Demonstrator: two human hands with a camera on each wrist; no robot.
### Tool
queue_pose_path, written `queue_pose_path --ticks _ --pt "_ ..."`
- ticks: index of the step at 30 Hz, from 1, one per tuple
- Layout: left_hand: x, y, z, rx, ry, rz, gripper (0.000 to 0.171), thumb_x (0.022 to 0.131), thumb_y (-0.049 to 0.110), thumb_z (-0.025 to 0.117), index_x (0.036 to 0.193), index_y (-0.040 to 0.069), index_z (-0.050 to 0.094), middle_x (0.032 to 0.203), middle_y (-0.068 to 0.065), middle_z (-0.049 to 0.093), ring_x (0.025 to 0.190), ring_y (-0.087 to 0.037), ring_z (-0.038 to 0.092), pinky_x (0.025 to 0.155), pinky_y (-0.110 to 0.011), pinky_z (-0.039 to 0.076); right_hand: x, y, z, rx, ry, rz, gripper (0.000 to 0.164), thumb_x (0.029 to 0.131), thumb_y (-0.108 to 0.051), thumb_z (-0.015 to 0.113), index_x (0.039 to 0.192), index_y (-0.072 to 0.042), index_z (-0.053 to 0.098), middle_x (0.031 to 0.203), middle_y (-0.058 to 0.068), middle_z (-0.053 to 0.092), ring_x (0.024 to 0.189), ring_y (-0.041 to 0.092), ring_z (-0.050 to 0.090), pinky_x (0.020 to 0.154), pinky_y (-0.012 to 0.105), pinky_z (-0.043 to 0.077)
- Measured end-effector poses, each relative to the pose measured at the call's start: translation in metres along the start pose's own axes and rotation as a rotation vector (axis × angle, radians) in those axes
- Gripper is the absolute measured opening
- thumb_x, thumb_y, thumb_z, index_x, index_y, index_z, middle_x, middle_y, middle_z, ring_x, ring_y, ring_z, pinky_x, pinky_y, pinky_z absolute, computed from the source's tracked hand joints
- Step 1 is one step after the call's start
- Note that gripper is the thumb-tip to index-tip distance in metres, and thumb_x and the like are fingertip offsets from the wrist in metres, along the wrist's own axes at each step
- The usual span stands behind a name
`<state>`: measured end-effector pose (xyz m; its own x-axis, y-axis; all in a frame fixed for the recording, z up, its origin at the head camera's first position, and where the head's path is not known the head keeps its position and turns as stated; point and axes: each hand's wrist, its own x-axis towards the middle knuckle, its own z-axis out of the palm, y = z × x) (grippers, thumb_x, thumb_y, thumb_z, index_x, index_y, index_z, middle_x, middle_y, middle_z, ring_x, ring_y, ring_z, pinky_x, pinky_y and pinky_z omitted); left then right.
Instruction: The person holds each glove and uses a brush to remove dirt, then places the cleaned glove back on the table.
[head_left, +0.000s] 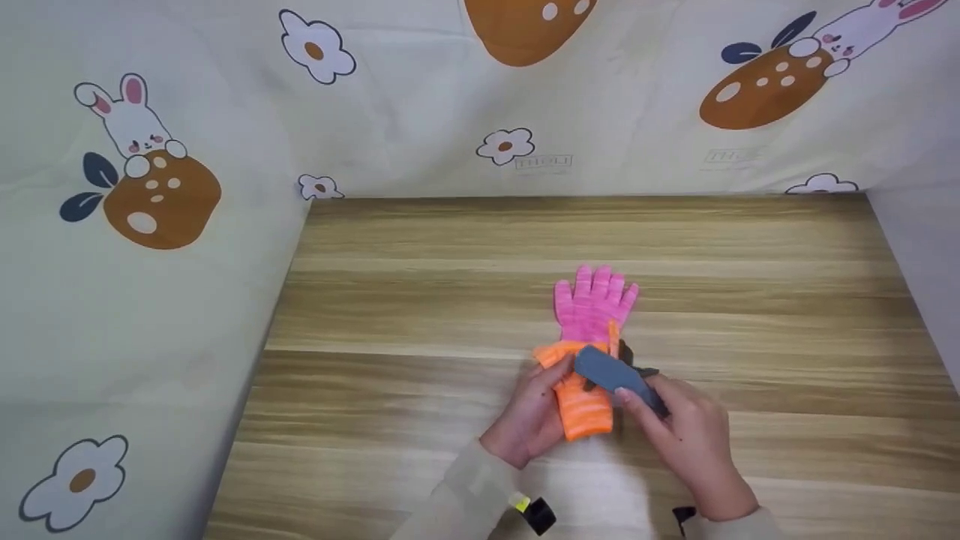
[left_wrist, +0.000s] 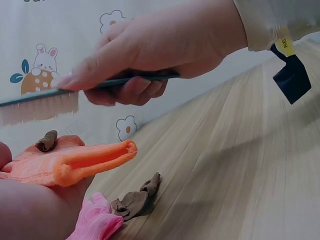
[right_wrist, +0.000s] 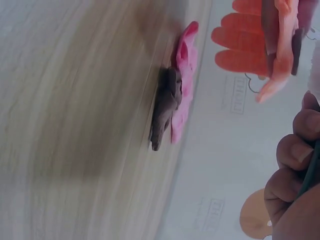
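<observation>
My left hand (head_left: 525, 416) holds an orange striped knitted glove (head_left: 586, 416), thumb over its top and the palm beneath. The glove's open cuff points toward me. A small brown crumpled piece (left_wrist: 47, 141) lies on top of the orange glove. My right hand (head_left: 694, 435) grips the handle of a blue-grey brush (head_left: 611, 373). Its pale bristles (left_wrist: 40, 109) face down over the orange glove, apart from it in the left wrist view. Beyond the hands a pink glove (head_left: 594, 304) lies flat, fingers pointing away. Next to it is a crumpled brown lump (right_wrist: 166, 107) on the table.
The wood-grain table (head_left: 390, 300) is bordered at the back and sides by a pale cloth (head_left: 405, 112) printed with rabbits and flowers. Black straps (head_left: 538, 516) hang at the wrists, near the table's front.
</observation>
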<state>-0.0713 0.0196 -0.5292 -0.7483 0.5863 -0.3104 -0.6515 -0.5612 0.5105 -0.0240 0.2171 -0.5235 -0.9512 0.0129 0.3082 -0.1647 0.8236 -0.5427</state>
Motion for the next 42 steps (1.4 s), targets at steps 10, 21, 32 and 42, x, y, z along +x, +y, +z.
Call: queue_pose_path --ticks 10,21,32,42 --pt "-0.002 0.010 -0.002 -0.039 0.034 0.030 0.050 0.109 0.029 0.042 0.149 0.000 0.040 0.148 -0.016 0.054 0.131 -0.025 0.058 0.114 -0.045 0.045 -0.002 0.017 -0.003 -0.071 -0.050 0.078 0.025 0.086 -0.037 0.079 0.080 -0.014 0.070 0.061 -0.006 0.050 0.055 0.008 0.037 0.052 0.021 0.025" --pt "-0.003 0.011 0.000 -0.070 0.040 0.000 0.051 0.109 0.029 0.043 0.151 0.002 0.038 0.155 -0.020 0.043 0.128 -0.024 0.058 0.109 -0.041 0.050 -0.003 0.022 -0.011 -0.073 -0.104 0.149 0.029 0.090 -0.042 0.075 0.083 -0.014 0.072 0.063 -0.005 0.053 0.056 0.010 0.039 0.054 0.021 0.027" --pt "-0.002 0.011 -0.001 -0.079 0.050 -0.013 0.051 0.108 0.029 0.044 0.151 0.002 0.037 0.152 -0.016 0.050 0.134 -0.025 0.055 0.118 -0.046 0.040 -0.003 0.026 -0.015 -0.049 -0.131 0.200 0.032 0.093 -0.043 0.071 0.086 -0.012 0.073 0.065 -0.003 0.055 0.057 0.011 0.042 0.055 0.021 0.030" --pt "0.004 0.002 -0.001 -0.051 0.027 -0.022 0.051 0.109 0.033 0.040 0.151 0.003 0.038 0.150 -0.011 0.051 0.129 -0.020 0.057 0.119 -0.044 0.039 -0.004 0.016 -0.014 0.002 -0.077 0.188 0.027 0.093 -0.037 0.073 0.086 -0.011 0.072 0.066 -0.004 0.054 0.059 0.010 0.042 0.055 0.021 0.029"
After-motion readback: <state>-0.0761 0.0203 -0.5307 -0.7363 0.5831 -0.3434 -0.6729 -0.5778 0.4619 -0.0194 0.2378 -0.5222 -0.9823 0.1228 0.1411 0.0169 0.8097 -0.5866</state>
